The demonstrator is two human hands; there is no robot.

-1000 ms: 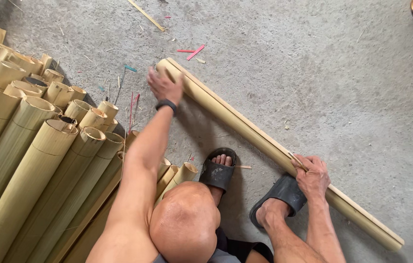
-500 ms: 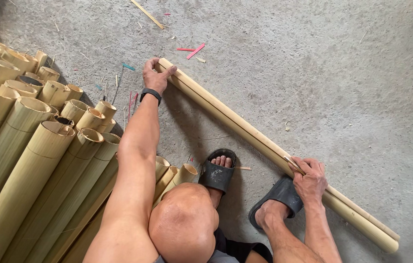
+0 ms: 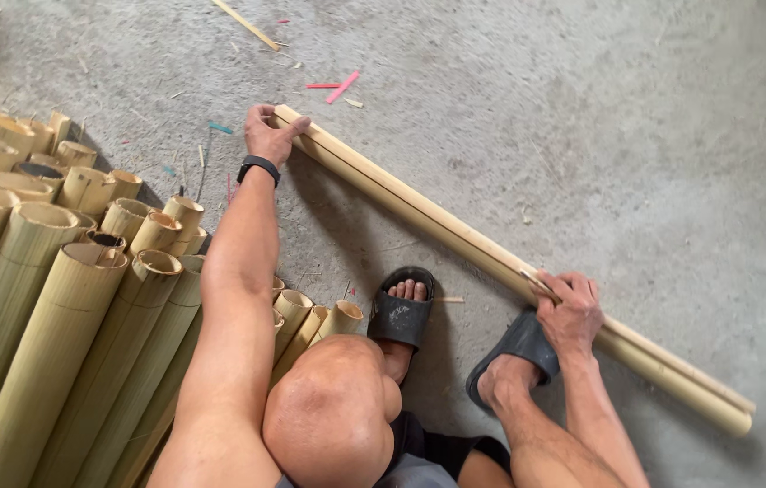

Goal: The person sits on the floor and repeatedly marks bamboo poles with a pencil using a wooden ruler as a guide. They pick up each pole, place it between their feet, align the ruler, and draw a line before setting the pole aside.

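A: Where are the two hands?

B: They are well apart. The left hand (image 3: 272, 133) is closed around the far end of a long bamboo pole (image 3: 455, 237). The right hand (image 3: 569, 310) presses down on the same pole further along, fingers curled over it. It seems to pinch a thin sliver there, but this is too small to tell surely.

A: And how does the pole lie?

B: It lies flat on the concrete floor (image 3: 582, 136), running slantwise from the left hand, under the right hand, and on past it. It looks split along its length, like two strips lying side by side.

A: What is around the hands?

B: Beside the left arm there is a pile of bamboo tubes (image 3: 58, 298). Near the right hand, just on the person's side of the pole, are two black sandals (image 3: 401, 316). Beyond the left hand some small pink scraps (image 3: 338, 87) lie on the floor.
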